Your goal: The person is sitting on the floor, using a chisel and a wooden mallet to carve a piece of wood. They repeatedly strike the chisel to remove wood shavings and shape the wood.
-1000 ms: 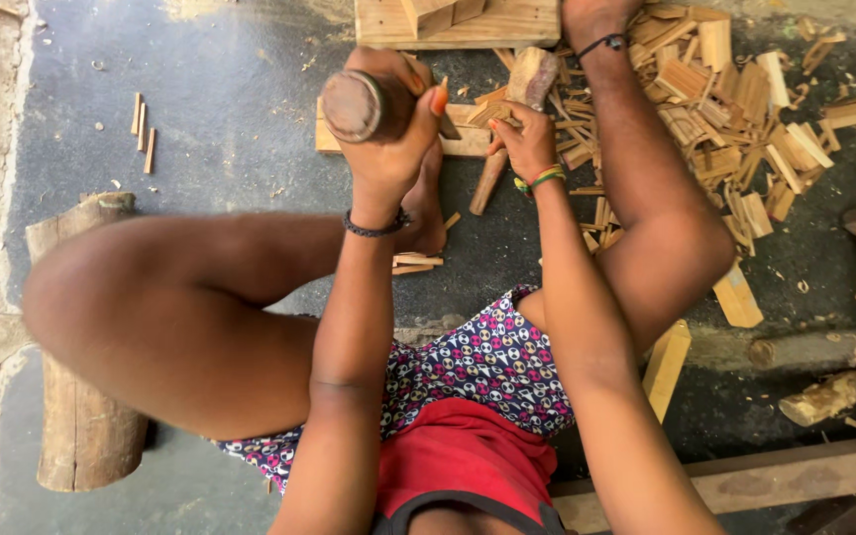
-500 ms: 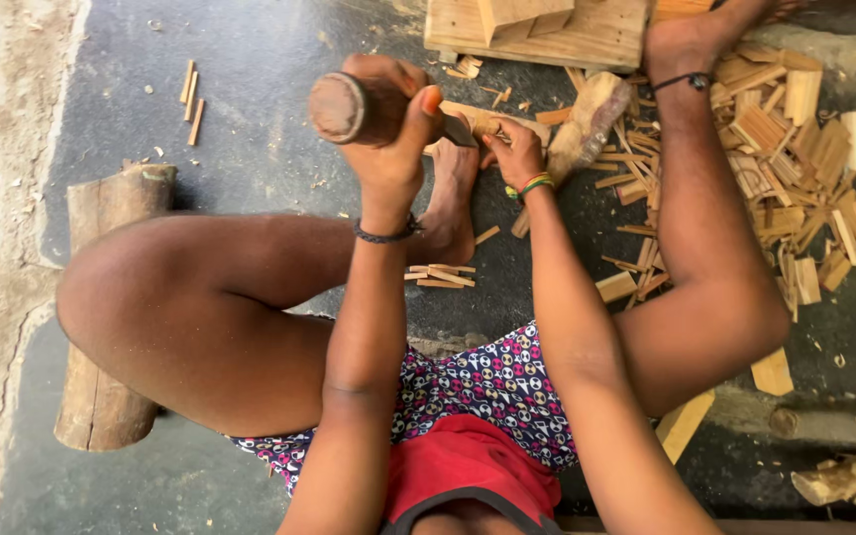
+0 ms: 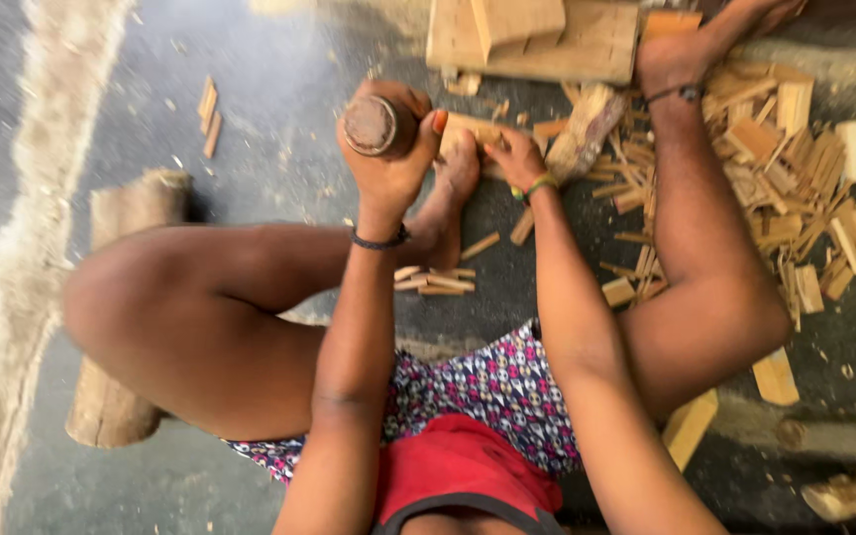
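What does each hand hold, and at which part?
The left hand grips a round wooden handle near its end. The right hand pinches a small wood piece at one end.

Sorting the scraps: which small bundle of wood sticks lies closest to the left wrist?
The bundle of thin sticks just right of the left wrist's black band, between the legs; the sticks far left lie well apart.

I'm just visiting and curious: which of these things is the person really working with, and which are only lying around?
In use:
- left hand gripping a round wooden handle
- right hand steadying a small wood piece

Lying about:
- heap of split wood strips
- log under the leg
- wooden block at the top
- small bundle of sticks
- two strips on the floor
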